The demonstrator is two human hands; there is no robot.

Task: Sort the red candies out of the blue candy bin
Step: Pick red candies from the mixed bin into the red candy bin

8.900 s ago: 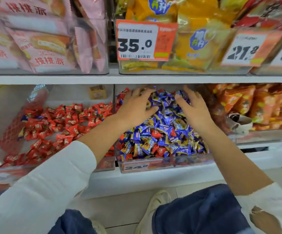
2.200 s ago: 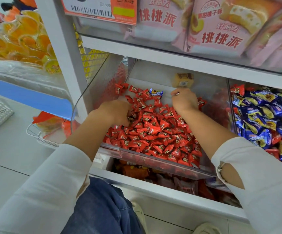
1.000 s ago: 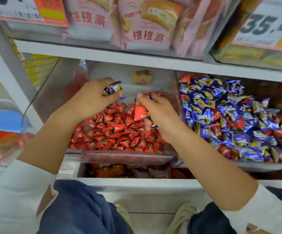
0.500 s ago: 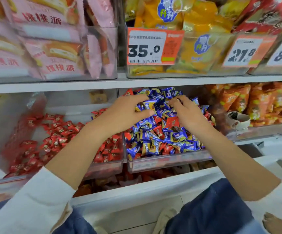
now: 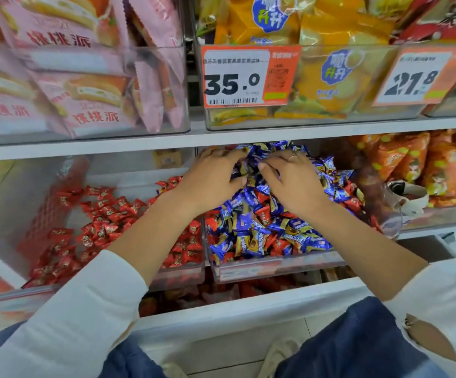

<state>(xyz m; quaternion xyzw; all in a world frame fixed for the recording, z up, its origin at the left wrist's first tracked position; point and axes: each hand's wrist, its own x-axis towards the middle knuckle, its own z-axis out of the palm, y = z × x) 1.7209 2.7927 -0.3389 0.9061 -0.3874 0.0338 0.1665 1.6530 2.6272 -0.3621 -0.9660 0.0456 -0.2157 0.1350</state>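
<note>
Half a second on, I've pushed both hands deeper up the blue candy bin [image 5: 276, 264]: left hand [image 5: 213, 177] and right hand [image 5: 293, 181], fingers curled into the wrappers, grip unclear, red candies [image 5: 261, 214] still scattered below my fingertips, so sorting continues

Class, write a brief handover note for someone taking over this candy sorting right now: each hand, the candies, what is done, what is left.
Left hand: fingers curled into the blue candy pile; grip unclear.
Right hand: likewise, digging beside it.
Red candy bin, left of the blue bin, holds only red ones as far as visible.
Left: several red candies are mixed among the blue; pick them out.
</note>
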